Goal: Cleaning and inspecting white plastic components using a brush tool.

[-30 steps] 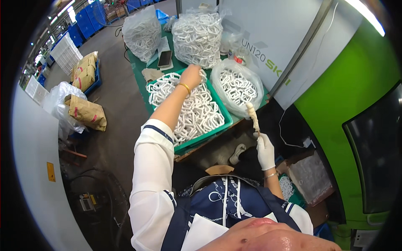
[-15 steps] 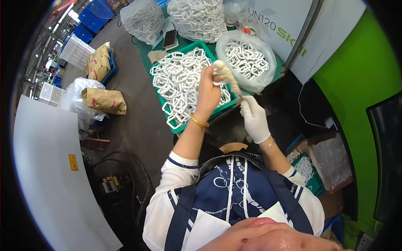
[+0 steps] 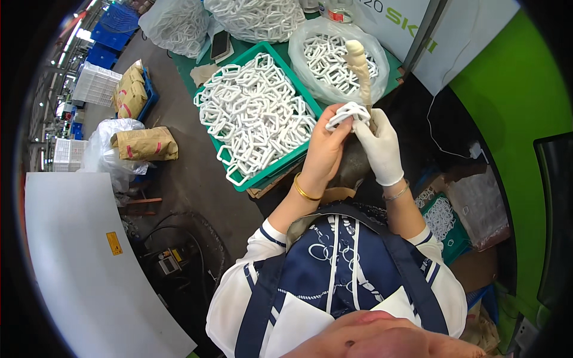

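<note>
My bare left hand (image 3: pixel 323 152) is closed on several white plastic links (image 3: pixel 348 112), bunched at its fingertips. Beside it, my right hand (image 3: pixel 381 152) in a white glove grips a stick-like tool (image 3: pixel 360 68) that points away from me. Its far part is wrapped in lumpy cream material; the near end is hidden in the glove. The two hands meet in front of my chest, right of a green crate (image 3: pixel 305 100) heaped with white links (image 3: pixel 259 116). An opened clear plastic bag (image 3: pixel 296 70) of similar links lies just beyond my hands.
Two full bags of links (image 3: pixel 176 30) and a phone (image 3: pixel 220 45) lie at the table's far side. A smaller green bin (image 3: pixel 458 235) stands low on the right. Brown paper sacks (image 3: pixel 146 143) sit on the left, beyond a grey-white panel (image 3: pixel 71 238).
Both hands have come together, my left moving right and nearer, away from the crate. The wrapped tool has swung from leaning left to nearly upright in view. Links now show at my left fingertips.
</note>
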`<state>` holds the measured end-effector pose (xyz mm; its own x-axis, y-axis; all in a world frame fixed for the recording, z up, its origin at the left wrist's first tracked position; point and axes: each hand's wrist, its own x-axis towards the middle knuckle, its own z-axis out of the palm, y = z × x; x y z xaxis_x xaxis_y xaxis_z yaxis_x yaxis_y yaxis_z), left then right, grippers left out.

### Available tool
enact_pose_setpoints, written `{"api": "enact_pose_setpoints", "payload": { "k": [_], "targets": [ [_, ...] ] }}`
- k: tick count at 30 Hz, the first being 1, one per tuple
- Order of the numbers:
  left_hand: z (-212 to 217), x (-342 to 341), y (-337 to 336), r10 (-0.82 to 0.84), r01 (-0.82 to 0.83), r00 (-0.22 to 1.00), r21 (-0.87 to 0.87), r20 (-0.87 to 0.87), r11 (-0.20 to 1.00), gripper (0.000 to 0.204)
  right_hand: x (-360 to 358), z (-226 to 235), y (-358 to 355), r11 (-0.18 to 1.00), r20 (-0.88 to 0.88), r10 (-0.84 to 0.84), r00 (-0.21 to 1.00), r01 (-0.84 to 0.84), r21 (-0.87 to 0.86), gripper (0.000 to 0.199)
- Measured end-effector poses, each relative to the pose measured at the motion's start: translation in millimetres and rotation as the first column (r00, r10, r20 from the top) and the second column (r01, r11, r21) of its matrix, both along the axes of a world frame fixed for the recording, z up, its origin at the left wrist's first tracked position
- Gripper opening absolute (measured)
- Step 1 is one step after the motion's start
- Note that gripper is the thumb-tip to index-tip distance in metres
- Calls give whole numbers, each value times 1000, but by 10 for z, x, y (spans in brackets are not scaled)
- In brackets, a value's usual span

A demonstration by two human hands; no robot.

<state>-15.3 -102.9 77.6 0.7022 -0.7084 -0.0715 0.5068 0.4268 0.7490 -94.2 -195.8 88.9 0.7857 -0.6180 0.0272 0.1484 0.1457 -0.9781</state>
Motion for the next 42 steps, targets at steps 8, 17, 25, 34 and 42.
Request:
{"api": "enact_pose_setpoints", "payload": {
  "k": [8, 17, 25, 34, 42],
  "targets": [
    [241, 211, 305, -259, -180, 640, 469, 723, 865, 39, -82, -77, -120, 967, -228, 192, 954, -223, -120, 25],
    [61, 258, 273, -64, -50, 931, 302, 359, 952, 22, -99, -7, -31, 983, -117, 184, 976, -185, 8, 27],
    [-87, 367, 155, -53, 0, 965, -200, -258, 980, 23, -346, -87, 10, 975, -96, 119, 988, -134, -177, 27],
    [-131, 439, 17, -225, -32, 792, -408, -568, 913, 29, -142, 66, -137, 915, -175, -98, 980, 20, -402, 18],
    [-47, 257, -35, -224, 58, 830, -321, -511, 945, 39, 190, 142, -65, 970, -222, 167, 961, -200, -136, 23]
  ]
}}
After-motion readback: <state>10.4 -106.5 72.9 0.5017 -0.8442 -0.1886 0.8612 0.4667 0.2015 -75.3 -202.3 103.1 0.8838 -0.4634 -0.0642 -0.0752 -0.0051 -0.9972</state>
